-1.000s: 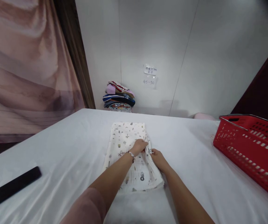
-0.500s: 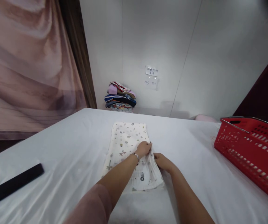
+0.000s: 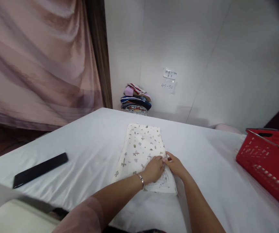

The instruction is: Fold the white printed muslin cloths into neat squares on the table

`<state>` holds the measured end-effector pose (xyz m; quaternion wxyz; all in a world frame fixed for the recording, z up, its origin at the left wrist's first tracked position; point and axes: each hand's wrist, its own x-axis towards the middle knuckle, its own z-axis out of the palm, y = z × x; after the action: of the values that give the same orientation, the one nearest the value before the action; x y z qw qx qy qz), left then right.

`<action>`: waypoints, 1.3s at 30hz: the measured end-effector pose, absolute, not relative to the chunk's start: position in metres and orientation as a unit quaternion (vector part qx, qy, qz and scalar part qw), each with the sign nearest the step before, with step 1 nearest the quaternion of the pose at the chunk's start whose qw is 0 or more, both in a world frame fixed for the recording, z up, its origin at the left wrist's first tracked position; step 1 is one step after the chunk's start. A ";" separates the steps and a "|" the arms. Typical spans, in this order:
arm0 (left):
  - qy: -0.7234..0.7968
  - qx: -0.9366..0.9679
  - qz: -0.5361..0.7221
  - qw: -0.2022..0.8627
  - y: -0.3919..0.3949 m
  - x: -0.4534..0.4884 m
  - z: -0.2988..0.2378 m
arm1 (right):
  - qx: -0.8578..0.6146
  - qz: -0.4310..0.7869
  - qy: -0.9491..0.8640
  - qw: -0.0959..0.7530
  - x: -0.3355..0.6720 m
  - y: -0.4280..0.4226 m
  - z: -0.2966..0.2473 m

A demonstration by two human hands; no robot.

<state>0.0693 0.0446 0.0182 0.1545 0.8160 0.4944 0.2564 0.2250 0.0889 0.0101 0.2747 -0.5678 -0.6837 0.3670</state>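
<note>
A folded white cloth with small printed plants and shapes lies flat on the white-covered table. My left hand, with a silver bracelet at the wrist, rests on the lower right part of the cloth, its fingers curled at the side edge. Right beside it, my right hand has its thumb and fingers closed at that same edge. The fingertips of both hands meet there and partly hide the fabric between them.
A long black object lies on the left of the table. At the right stands a red perforated basket with a metal handle. Beyond the far edge is a pile of folded fabrics by the wall. A pink curtain hangs at left.
The view has swung left, so everything appears farther right. My left hand has slid down the cloth's edge towards me, and my right hand has come up against it.
</note>
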 end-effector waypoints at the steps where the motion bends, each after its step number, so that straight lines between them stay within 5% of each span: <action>1: 0.472 0.831 0.256 0.145 0.033 0.064 0.018 | -0.565 0.375 -0.687 0.261 0.226 0.087 0.011; 9: 0.440 0.862 0.233 0.090 -0.051 0.003 0.030 | -0.569 0.412 -0.688 0.183 0.238 0.084 0.015; 15: 0.597 0.765 0.237 0.051 -0.085 -0.063 0.016 | -0.629 0.222 -0.718 0.199 0.232 0.066 0.021; 20: 0.696 0.648 0.298 0.081 -0.096 -0.089 0.012 | -0.487 0.184 -0.801 0.295 0.210 0.020 0.021; 39: 0.721 0.626 0.271 0.121 -0.092 -0.089 0.023 | -0.366 0.096 -0.909 0.173 0.244 -0.025 -0.002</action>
<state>-0.0890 -0.0919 0.0234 0.1209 0.6257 0.7215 0.2708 0.2443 -0.0246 -0.0022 0.1727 -0.3661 -0.9094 0.0955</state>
